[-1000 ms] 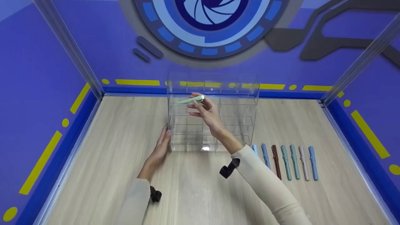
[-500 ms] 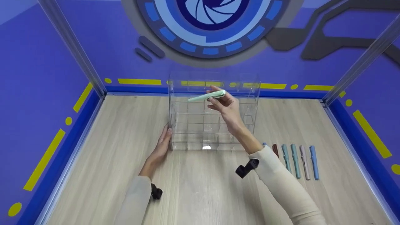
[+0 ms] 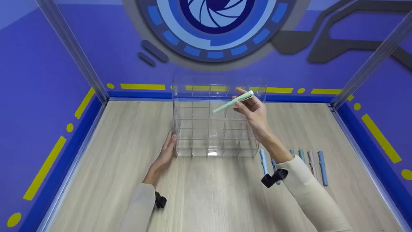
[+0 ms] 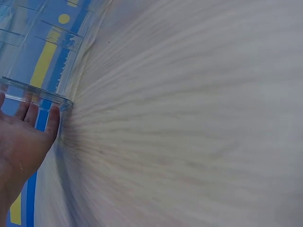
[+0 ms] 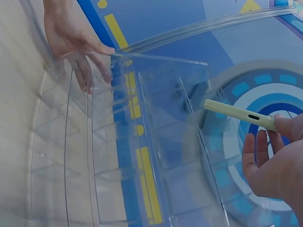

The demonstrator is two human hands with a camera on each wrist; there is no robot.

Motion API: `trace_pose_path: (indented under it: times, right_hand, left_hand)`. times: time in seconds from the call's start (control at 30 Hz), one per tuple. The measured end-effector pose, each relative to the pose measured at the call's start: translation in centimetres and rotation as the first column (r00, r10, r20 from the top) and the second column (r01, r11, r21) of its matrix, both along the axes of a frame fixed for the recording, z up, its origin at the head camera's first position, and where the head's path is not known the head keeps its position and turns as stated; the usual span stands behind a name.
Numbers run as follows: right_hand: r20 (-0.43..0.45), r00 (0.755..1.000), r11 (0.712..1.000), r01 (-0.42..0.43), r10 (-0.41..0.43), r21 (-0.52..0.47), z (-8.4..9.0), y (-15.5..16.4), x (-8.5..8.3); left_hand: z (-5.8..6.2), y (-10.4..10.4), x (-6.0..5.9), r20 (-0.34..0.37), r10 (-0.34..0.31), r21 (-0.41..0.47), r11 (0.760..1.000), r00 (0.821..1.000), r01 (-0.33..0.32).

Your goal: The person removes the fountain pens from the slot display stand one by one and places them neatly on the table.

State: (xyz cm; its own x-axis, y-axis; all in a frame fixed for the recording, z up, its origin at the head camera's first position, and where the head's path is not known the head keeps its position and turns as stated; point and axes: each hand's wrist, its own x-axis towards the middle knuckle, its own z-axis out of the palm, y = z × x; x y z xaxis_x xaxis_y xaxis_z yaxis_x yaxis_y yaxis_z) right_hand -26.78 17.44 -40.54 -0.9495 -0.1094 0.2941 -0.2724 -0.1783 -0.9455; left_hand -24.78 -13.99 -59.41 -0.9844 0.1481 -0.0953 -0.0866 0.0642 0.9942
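Green pen pinched in right hand (above clear organizer).

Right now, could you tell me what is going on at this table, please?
A person holds a pale green pen in the right hand over the top right of a clear acrylic organizer with empty compartments. The left hand rests flat against the organizer's left side. More pens lie in a row on the wooden table, right of the organizer.

Both arms in long cream sleeves, cuffs at the wrist. Small black camera mount strapped under each forearm. Left hand and right hand bare, no gloves.
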Motion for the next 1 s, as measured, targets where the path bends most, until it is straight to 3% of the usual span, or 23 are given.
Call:
trace_pose_path:
  times: [0.23,0.53,1.0]
  right_hand:
    - [0.025,1.0,0.999,-0.01,0.009,0.044,-0.6,2.3,0.7]
    - [0.149,0.989,0.998,-0.004,-0.005,0.061,-0.7,4.7,1.4]
    - [0.158,0.985,0.99,0.049,-0.07,0.129,-1.6,8.3,2.0]
  left_hand:
    - [0.0,-0.2,0.2,0.028,0.007,-0.007,1.0,1.0,-0.006]
    - [0.2,-0.1,-0.1,0.027,0.002,-0.014,1.0,1.0,-0.002]
    - [0.1,-0.1,0.2,0.068,-0.005,0.02,1.0,0.998,0.004]
